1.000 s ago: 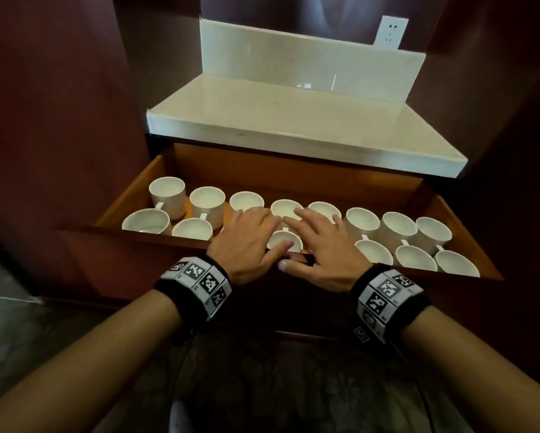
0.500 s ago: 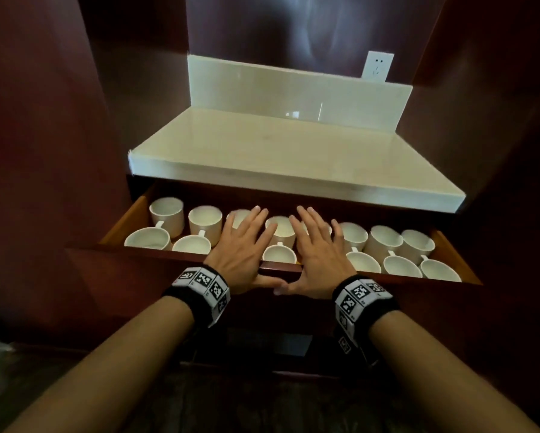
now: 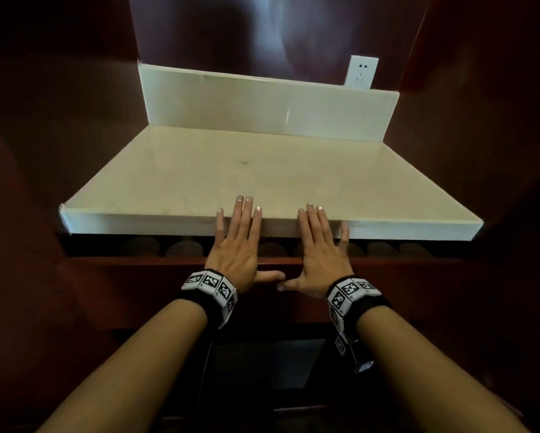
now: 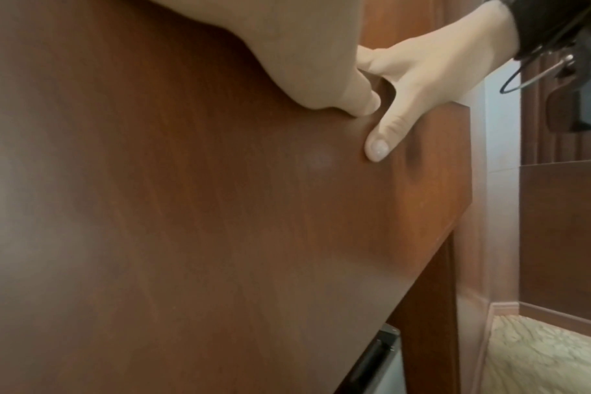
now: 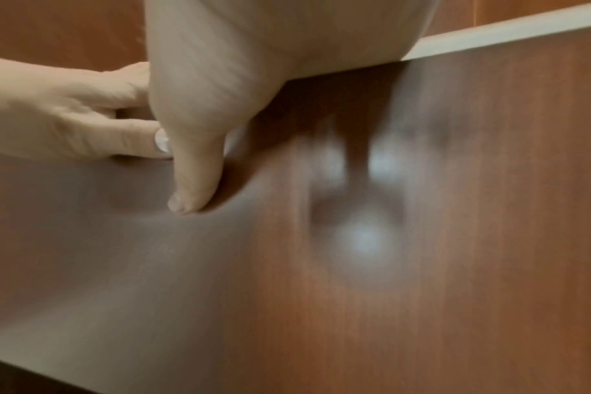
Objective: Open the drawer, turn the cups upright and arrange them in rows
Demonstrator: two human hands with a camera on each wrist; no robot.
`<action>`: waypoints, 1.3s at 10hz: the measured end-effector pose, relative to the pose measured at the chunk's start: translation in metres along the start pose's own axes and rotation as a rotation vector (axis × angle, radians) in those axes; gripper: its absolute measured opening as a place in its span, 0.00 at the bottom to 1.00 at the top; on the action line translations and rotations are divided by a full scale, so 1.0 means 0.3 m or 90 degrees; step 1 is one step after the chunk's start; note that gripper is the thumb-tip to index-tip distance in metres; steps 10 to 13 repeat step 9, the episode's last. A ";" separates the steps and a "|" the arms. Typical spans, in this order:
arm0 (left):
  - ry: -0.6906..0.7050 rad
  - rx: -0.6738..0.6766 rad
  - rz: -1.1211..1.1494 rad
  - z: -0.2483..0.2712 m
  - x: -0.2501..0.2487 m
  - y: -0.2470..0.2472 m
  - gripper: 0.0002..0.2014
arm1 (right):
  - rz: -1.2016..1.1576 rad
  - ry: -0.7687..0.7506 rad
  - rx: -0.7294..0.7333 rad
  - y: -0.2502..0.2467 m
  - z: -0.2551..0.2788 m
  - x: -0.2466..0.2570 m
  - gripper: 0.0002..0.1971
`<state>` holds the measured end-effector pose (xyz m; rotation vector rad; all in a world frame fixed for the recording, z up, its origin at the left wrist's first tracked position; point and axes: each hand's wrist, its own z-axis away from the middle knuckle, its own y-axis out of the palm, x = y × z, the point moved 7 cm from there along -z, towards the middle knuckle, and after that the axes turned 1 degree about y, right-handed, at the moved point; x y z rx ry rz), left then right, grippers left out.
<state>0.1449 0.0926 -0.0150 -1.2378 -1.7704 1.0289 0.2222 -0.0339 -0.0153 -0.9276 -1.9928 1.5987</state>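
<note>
The reddish wooden drawer front (image 3: 137,282) stands nearly flush under the pale counter (image 3: 262,170), leaving only a narrow dark gap. Several cups (image 3: 181,249) show dimly as round rims in that gap. My left hand (image 3: 240,245) and right hand (image 3: 318,248) lie flat side by side against the drawer's front and top edge. Their fingers are straight and reach up past the counter's front edge. In the left wrist view my left thumb (image 4: 355,98) presses the drawer front (image 4: 186,213). The right wrist view has my right thumb (image 5: 193,184) on the same panel (image 5: 422,240).
A pale backsplash (image 3: 262,101) rises behind the counter, with a white wall socket (image 3: 363,71) above it. Dark red cabinet walls (image 3: 59,120) close in on both sides. A dark recess (image 3: 262,364) lies below the drawer.
The drawer has slid inward from wide open to almost closed. Both hands moved forward with it, and their fingers straightened. The rows of cups have gone under the counter.
</note>
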 end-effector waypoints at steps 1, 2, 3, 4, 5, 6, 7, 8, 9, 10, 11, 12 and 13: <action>0.011 -0.028 0.013 -0.052 0.021 0.031 0.63 | -0.002 0.011 -0.048 0.021 -0.051 -0.010 0.74; 0.019 -0.099 0.024 -0.080 0.028 0.060 0.56 | -0.025 0.003 -0.134 0.037 -0.082 -0.019 0.67; 0.013 -0.157 0.012 -0.112 0.024 0.059 0.54 | -0.054 -0.001 -0.224 0.030 -0.110 -0.023 0.63; 0.011 -0.184 -0.008 -0.139 0.017 0.042 0.53 | -0.075 0.009 -0.289 0.021 -0.129 -0.028 0.61; -0.006 -0.169 -0.031 -0.152 0.017 0.034 0.54 | -0.064 0.003 -0.305 0.014 -0.141 -0.024 0.61; -0.033 -0.093 -0.042 -0.156 0.007 0.031 0.53 | -0.063 0.015 -0.285 0.003 -0.148 -0.016 0.57; -0.044 0.025 -0.071 -0.148 -0.007 -0.028 0.44 | -0.078 0.052 -0.207 -0.057 -0.150 -0.016 0.44; -0.018 0.095 -0.075 -0.126 -0.012 -0.082 0.39 | -0.078 0.031 -0.064 -0.110 -0.141 -0.022 0.35; -0.043 0.146 -0.067 -0.116 -0.001 -0.197 0.33 | -0.062 0.038 -0.025 -0.249 -0.138 -0.048 0.26; -0.043 0.146 -0.067 -0.116 -0.001 -0.197 0.33 | -0.062 0.038 -0.025 -0.249 -0.138 -0.048 0.26; -0.043 0.146 -0.067 -0.116 -0.001 -0.197 0.33 | -0.062 0.038 -0.025 -0.249 -0.138 -0.048 0.26; -0.043 0.146 -0.067 -0.116 -0.001 -0.197 0.33 | -0.062 0.038 -0.025 -0.249 -0.138 -0.048 0.26; -0.043 0.146 -0.067 -0.116 -0.001 -0.197 0.33 | -0.062 0.038 -0.025 -0.249 -0.138 -0.048 0.26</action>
